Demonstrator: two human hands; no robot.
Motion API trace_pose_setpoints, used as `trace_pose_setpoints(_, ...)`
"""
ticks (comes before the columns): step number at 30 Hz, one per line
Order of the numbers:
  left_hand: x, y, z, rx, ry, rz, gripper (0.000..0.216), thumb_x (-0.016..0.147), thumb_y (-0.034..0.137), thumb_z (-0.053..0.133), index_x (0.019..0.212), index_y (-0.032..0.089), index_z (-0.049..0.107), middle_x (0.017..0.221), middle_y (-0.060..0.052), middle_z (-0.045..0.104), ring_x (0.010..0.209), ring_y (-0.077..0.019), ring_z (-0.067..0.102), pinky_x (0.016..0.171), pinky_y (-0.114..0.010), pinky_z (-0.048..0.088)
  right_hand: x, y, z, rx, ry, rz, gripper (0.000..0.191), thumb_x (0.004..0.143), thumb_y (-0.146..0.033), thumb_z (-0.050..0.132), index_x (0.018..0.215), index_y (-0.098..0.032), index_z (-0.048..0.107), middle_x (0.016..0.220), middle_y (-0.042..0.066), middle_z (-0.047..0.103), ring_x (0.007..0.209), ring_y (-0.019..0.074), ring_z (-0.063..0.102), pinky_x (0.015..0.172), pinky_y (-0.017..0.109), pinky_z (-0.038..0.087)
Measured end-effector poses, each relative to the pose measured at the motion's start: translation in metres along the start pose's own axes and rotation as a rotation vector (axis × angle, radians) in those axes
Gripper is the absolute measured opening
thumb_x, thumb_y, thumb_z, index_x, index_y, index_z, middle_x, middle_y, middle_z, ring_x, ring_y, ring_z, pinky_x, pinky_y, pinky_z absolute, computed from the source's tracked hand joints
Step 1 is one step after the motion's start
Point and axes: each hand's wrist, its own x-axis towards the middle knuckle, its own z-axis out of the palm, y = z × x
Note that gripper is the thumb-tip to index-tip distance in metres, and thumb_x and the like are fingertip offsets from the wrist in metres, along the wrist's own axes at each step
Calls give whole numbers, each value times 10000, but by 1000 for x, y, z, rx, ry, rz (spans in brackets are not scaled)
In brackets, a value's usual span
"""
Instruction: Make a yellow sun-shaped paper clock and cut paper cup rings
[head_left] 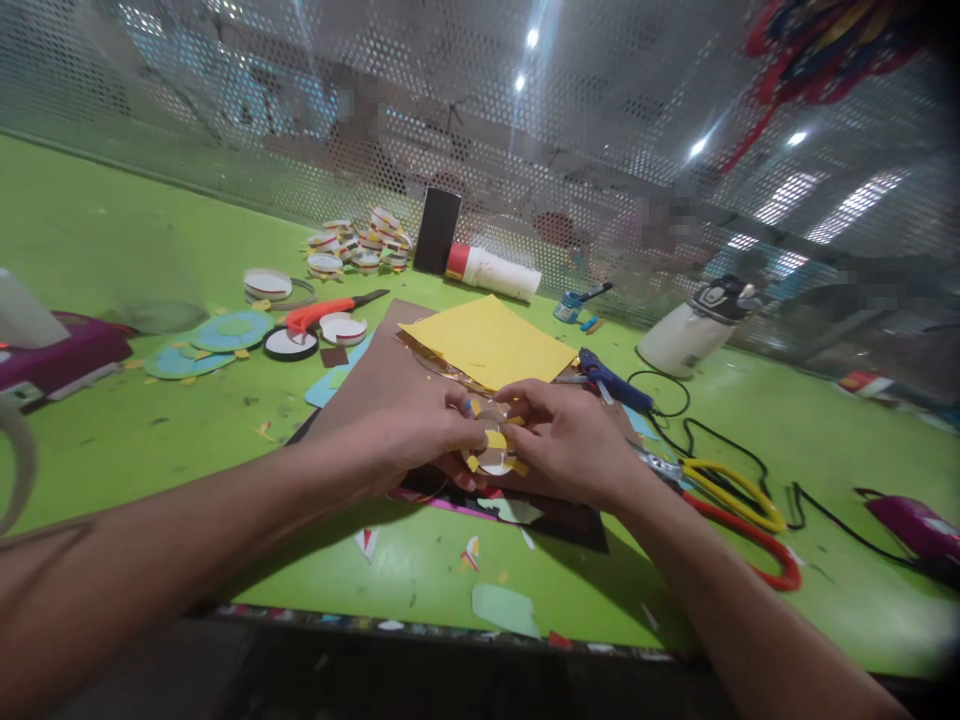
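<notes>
Pinching the small disc point(495, 458) at its left, the left hand point(429, 425) holds it above the brown paper point(356, 395); whether the right hand point(571, 438), at its other edge, pinches too, I can't tell. Light pressure should spare the yellow tabs point(517, 466).

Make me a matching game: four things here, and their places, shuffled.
1. round craft piece with yellow paper tabs
2. dark flat rectangular panel
3. flat yellow paper sheet
4. scissors with red and yellow handles

A. standing beside a red-and-white cylinder
B. beside the right forearm
C. in the left hand and right hand
D. over a brown sheet

Pairs: 1-C; 2-A; 3-D; 4-B
</notes>
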Motion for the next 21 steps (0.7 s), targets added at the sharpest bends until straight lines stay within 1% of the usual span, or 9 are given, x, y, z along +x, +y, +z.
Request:
trace_pose_setpoints(6, 3, -6, -4, -9, -33, 43, 154, 652, 70, 597, 758, 162, 535, 610, 5, 597, 509, -157, 616, 531, -295, 537, -2, -2, -2, 46, -26, -12, 224, 802, -164, 592, 1012, -174, 670, 784, 17, 725, 659, 139, 639, 603, 241, 463)
trace_pose_setpoints(9, 3, -5, -4, -9, -16, 48, 153, 648, 64, 607, 755, 155, 546, 644, 3, 594, 532, -160, 624, 530, -302, 544, -1, -2, -2, 26, -22, -5, 238, 793, -143, 589, 1015, -170, 671, 818, 31, 733, 695, 154, 650, 631, 260, 474)
trace_pose_setpoints(14, 2, -3, -2, 18, 8, 9, 158, 661, 43, 590, 737, 164, 522, 567, 13, 570, 523, -169, 626, 525, -302, 544, -1, -1, 2, 17, -12, -2, 264, 781, -115, 572, 1020, -170, 670, 833, 38, 734, 732, 170, 652, 660, 283, 483)
trace_pose_setpoints(18, 3, -4, -2, 9, -16, 33, 167, 666, 36, 574, 735, 170, 502, 549, 24, 568, 486, -154, 612, 517, -289, 537, -2, 2, 7, 41, -14, 1, 301, 768, -92, 541, 1029, -178, 664, 813, 29, 720, 710, 167, 637, 635, 280, 480)
trace_pose_setpoints(21, 4, -5, -3, 21, -19, 42, 174, 652, 57, 600, 722, 175, 493, 550, 29, 566, 478, -156, 613, 517, -291, 535, -2, 1, 7, 54, 0, 6, 292, 772, -98, 536, 1021, -176, 665, 811, 30, 717, 711, 170, 634, 643, 291, 484)
